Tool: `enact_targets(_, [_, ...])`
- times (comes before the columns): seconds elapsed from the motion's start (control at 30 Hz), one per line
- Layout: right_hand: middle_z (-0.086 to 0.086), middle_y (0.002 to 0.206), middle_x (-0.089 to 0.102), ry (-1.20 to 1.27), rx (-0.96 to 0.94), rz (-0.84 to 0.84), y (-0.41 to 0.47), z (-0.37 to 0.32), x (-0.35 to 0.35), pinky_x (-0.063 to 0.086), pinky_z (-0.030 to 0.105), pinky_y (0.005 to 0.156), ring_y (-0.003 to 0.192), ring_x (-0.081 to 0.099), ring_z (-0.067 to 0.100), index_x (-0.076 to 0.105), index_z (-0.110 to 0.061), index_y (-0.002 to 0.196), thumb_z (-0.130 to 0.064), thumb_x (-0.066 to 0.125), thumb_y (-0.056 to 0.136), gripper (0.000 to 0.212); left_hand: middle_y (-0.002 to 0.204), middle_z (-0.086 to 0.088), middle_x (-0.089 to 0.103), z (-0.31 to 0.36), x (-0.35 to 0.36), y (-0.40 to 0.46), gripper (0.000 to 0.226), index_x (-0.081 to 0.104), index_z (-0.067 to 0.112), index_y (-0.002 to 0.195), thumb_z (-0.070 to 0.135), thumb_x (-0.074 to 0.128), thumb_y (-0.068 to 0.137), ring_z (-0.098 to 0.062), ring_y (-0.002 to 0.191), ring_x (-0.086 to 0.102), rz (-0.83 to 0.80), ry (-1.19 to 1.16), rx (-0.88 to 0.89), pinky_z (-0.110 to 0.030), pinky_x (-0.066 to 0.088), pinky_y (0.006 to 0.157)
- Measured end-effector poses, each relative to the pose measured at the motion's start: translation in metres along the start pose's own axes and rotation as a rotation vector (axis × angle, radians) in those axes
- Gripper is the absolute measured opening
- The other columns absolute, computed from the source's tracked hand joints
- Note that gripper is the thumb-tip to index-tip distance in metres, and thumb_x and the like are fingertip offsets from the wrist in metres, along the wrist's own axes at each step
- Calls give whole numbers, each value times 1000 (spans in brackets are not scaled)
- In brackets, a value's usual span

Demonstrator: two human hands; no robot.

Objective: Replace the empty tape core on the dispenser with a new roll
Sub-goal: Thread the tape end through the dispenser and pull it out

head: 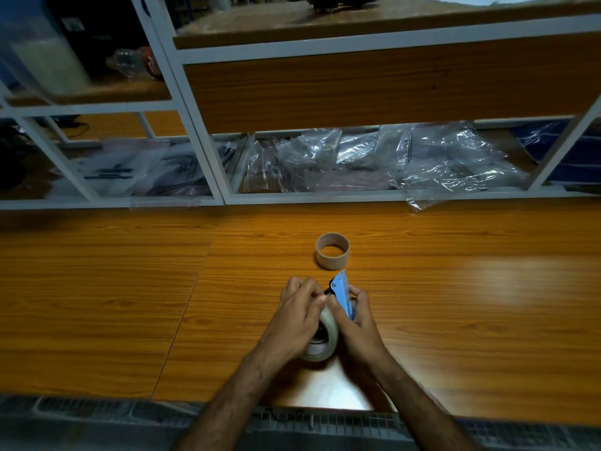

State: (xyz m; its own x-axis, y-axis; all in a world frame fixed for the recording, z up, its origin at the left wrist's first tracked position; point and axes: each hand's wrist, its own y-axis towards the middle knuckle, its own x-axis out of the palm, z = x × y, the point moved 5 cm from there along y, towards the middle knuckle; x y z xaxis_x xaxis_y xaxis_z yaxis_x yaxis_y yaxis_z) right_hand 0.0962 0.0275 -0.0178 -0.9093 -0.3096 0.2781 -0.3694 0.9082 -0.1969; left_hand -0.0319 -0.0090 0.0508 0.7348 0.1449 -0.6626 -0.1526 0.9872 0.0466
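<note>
Empty core (332,250) sits aside on the table (455,288), new roll (327,336) looks mounted, left hand (297,315) pinching the tape end, right hand (359,315) clamping the dispenser (341,292) — threading likely comes next.

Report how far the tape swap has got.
Done: the empty core stands alone on the table. In hand: the right hand holds the blue dispenser while the left hand works at the new roll. Left: whether the tape is threaded cannot be seen.

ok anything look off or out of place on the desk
Nothing damaged or spilled. A clear plastic bag droops off the shelf onto the desk, and the empty core sits alone beyond the hands.
</note>
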Motion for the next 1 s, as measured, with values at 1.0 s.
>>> enact_targets(1.0, [22,127,64,73,129,-59,0,-2,7,63,41,86,101,73,28,36,-29,138,-15,57,105,42,63,-1,72,-8,-10,32,17,71,18,53,27,75,68,-16,65,65,9,-354,-574,-39,60,73])
